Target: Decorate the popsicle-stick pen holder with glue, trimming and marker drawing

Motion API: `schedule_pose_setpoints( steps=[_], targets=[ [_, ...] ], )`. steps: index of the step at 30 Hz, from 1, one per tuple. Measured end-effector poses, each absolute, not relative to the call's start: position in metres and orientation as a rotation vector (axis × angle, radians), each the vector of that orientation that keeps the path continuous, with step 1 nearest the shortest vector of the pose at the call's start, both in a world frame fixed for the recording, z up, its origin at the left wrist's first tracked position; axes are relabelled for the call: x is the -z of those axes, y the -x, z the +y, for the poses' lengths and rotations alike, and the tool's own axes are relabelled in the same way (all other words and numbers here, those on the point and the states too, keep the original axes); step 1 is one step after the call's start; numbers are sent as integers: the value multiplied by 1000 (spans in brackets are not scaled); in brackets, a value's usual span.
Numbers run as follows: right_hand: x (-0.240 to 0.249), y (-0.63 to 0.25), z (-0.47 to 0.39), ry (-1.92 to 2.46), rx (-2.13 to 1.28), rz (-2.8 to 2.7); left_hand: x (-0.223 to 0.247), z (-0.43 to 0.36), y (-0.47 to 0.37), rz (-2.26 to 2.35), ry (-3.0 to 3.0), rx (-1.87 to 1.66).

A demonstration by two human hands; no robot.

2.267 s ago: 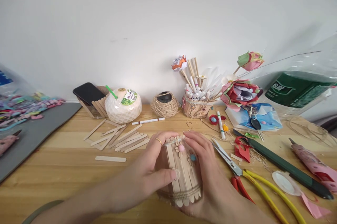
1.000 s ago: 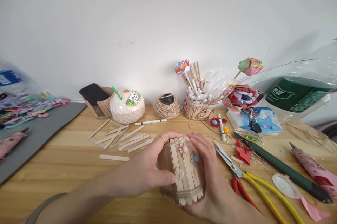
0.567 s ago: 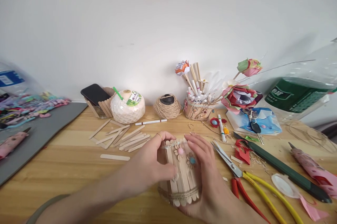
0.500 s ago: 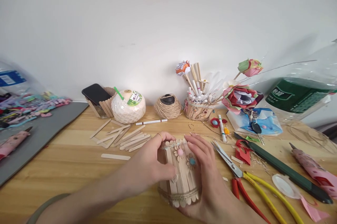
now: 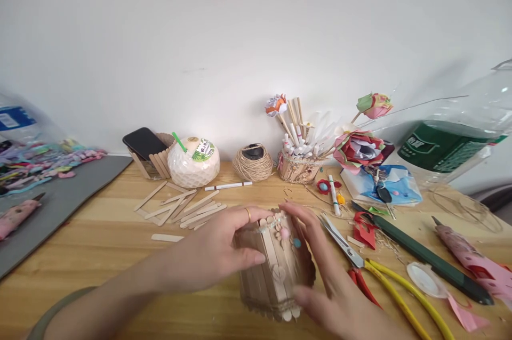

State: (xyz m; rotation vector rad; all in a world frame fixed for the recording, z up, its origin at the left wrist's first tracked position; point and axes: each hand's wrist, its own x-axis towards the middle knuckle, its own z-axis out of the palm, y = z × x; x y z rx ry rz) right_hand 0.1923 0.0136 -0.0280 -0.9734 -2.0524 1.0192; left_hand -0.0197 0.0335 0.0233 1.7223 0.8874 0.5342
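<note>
Low at the centre is a popsicle-stick holder (image 5: 269,255), trimmed with twine near its bottom and a pale glittery band along its top. Small wooden flowers with a pink and a blue centre decorate its side, with a round wooden piece below them. My left hand (image 5: 236,247) grips the holder's left side, thumb lying across the front and fingers behind the top edge. On the right side, my right hand (image 5: 320,265) is spread around the holder, fingers at the far edge and thumb near the lower front, slightly blurred. Whether that thumb touches is unclear.
Loose popsicle sticks (image 5: 188,209) lie to the left. Behind stand a wrapped coconut (image 5: 194,163), a twine ball (image 5: 253,163) and a stick basket (image 5: 298,168) of pens. Scissors (image 5: 348,247), pliers with yellow handles (image 5: 404,292), a green cutter (image 5: 432,255) and a pink glue gun (image 5: 464,255) lie right.
The holder has turned, so its flowered side faces further right. My right hand has loosened and opened outward, its thumb now in front. My left hand keeps its hold.
</note>
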Motion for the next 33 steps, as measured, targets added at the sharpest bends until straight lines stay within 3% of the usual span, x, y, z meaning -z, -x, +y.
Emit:
schedule_pose_setpoints(
  steps=[7, 33],
  targets=[
    [22, -183, 12, 1046, -1229, -1689, -16, 24, 19, 939, -1877, -477],
    [9, -186, 16, 951, -1203, -1961, -20, 26, 21, 876, -1965, -431]
  ],
)
